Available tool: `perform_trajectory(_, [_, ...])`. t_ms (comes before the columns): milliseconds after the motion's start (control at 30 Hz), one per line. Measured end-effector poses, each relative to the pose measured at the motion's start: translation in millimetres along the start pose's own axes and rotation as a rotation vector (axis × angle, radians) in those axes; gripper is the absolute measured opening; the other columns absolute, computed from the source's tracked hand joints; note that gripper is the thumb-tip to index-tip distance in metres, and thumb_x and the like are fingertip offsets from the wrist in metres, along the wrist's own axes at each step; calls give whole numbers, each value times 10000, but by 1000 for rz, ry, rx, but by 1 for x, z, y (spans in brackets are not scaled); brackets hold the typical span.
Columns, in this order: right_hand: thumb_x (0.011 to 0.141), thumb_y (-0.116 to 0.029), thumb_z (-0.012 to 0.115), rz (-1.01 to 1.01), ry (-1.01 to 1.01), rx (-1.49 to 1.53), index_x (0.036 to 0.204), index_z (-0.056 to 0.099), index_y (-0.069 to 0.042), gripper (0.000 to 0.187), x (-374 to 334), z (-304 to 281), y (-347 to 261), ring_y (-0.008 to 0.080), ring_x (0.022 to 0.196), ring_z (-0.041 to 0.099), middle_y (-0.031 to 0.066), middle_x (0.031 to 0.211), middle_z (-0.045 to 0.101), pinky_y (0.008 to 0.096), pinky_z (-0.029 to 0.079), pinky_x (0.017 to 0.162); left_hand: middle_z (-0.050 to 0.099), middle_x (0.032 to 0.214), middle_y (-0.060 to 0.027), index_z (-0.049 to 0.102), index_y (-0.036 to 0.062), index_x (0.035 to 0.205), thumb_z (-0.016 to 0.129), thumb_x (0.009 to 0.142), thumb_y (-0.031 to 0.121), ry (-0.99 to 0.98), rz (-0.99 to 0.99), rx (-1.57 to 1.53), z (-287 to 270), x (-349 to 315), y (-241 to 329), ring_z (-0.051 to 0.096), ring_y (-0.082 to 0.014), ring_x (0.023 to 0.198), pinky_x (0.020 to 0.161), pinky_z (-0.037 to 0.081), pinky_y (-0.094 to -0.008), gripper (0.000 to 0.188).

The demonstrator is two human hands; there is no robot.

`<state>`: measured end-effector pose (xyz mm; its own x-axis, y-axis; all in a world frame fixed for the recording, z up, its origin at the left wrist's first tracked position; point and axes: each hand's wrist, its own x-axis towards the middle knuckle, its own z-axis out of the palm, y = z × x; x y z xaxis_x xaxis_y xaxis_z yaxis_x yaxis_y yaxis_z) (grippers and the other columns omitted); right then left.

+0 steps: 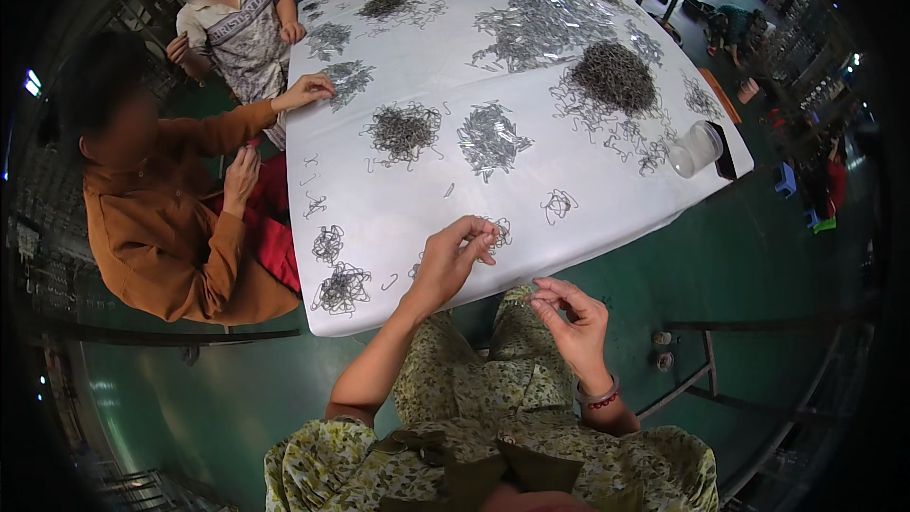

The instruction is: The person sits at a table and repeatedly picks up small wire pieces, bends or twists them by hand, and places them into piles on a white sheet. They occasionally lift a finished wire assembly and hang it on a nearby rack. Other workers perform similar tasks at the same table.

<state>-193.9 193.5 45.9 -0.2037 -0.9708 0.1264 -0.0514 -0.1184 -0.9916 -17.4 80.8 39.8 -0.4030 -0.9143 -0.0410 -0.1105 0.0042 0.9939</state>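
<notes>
My left hand (453, 261) is at the table's near edge, its thumb and fingers curled together beside a small pile of bent wire hooks (503, 230). Anything in its fingertips is too small to name. Above my lap, just off the edge, my right hand (575, 324) has thumb and forefinger pinched together; what they hold I cannot make out. Farther in lie a few hooks (559, 206) and a single metal strip (449, 191). A heap of short shiny metal strips (491, 140) is beyond them, with a tangled heap of wire hooks (405, 133) to its left.
A white-covered table (379, 213) carries more heaps, including a big dark hook pile (613, 79) and a wide spread of strips (540, 24). Clear plastic tubs (697, 149) stand at the right edge. A person in brown (180, 218) reaches in from the left; others work beyond.
</notes>
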Motion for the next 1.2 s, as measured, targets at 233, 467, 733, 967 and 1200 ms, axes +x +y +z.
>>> perform_trajectory(233, [789,87,682,-102,36,-37,969,681,42,186,-1,5,-2,101,755,618,76,854,678,215,492,668,562,1002,-63,595,9,1021,590,917,41,-157,131,-270,28,-57,23,564,-128,926,801,479,-262,109])
perform_trajectory(467, [770,113,685,-195,-3,-136,972,677,50,211,-6,4,-3,109,719,587,85,846,670,220,460,623,542,1054,-61,619,40,1008,607,900,42,-52,219,-13,33,-55,11,544,-141,1002,885,460,-285,108])
perform_trajectory(733, [837,13,659,-100,93,-69,1033,682,26,197,27,-8,6,81,703,598,64,803,679,209,452,598,645,1010,-119,595,21,960,583,916,47,47,237,-155,41,-59,9,599,-196,984,889,469,-322,53])
perform_trajectory(967, [872,-73,597,-229,55,-446,1050,684,9,215,239,-21,121,212,729,632,149,849,688,309,491,628,653,966,-119,608,1,942,594,908,50,40,233,-50,41,-53,5,602,-192,935,851,471,-322,60])
perform_trajectory(1200, [758,38,562,-342,-176,-993,872,678,38,163,293,3,168,371,932,572,203,923,601,432,492,812,680,942,-81,637,12,946,639,857,14,80,232,70,37,-54,7,630,-206,898,802,493,-315,90])
